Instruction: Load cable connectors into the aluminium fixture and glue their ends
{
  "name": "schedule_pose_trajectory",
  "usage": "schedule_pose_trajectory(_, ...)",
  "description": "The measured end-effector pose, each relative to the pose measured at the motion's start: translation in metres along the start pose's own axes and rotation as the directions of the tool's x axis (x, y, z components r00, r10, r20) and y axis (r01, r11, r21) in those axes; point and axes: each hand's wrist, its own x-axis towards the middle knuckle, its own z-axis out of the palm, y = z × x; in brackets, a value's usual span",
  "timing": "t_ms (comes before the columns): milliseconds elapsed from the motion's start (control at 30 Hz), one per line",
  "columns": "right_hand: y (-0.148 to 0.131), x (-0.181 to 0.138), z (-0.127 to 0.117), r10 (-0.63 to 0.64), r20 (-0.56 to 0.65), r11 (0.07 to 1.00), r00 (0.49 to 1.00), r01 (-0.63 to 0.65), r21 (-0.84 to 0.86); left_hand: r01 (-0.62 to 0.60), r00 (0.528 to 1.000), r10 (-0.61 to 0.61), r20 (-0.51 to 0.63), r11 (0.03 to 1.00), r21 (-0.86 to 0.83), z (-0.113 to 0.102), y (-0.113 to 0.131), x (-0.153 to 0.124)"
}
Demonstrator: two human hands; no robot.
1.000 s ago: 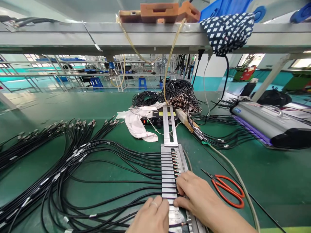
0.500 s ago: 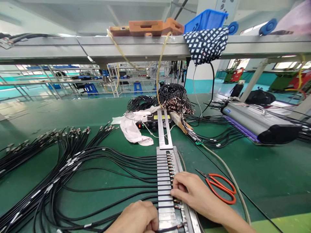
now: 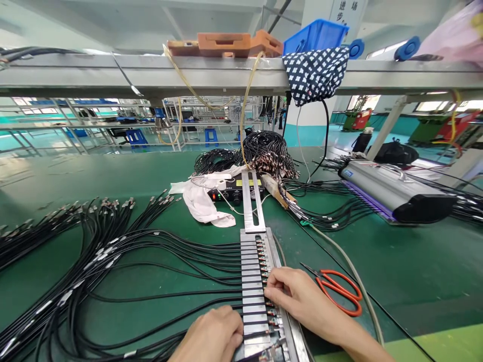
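Metal jig (image 3: 251, 281) under left hand (image 3: 211, 337), right hand (image 3: 298, 296); controller (image 3: 230, 195) label illegible.

Just cut-off Chinese characters on the white sign (image 3: 349, 9) up top. Black box (image 3: 234, 188) label too blurry.

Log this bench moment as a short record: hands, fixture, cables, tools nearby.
Left hand: rests at the near left edge of the metal fixture, on black cables.
Right hand: fingertips on the connector row along the fixture's right side.
Fixture: slotted metal bar, cables entering from the left.
Nearby: orange-handled scissors right of the fixture; white cloth beyond it.
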Motion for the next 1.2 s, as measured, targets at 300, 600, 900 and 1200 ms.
schedule_pose_trajectory(300, -0.001, -0.005, -0.008, 0.007, 0.073, 0.998, 0.997, -0.012, 0.063, 0.083, 0.993, -0.101, 0.055, 0.960, 0.266, 0.019, -0.005, 0.009)
schedule_pose_trajectory(600, -0.008, -0.009, -0.019, 0.010, 0.130, 1.000, 0.991, -0.007, -0.026, 0.060, 0.988, -0.100, 0.115, 0.949, 0.308, 0.018, -0.003, 0.010)
schedule_pose_trajectory(900, -0.012, -0.011, -0.021, 0.009, 0.097, 1.000, 0.995, -0.011, 0.028, 0.010, 0.984, -0.067, 0.166, 0.948, 0.318, 0.016, 0.003, 0.011)
schedule_pose_trajectory(1200, -0.016, -0.012, -0.021, 0.009, 0.104, 1.000, 0.994, -0.008, -0.010, -0.001, 0.977, -0.036, 0.209, 0.985, 0.173, 0.015, 0.007, 0.014)
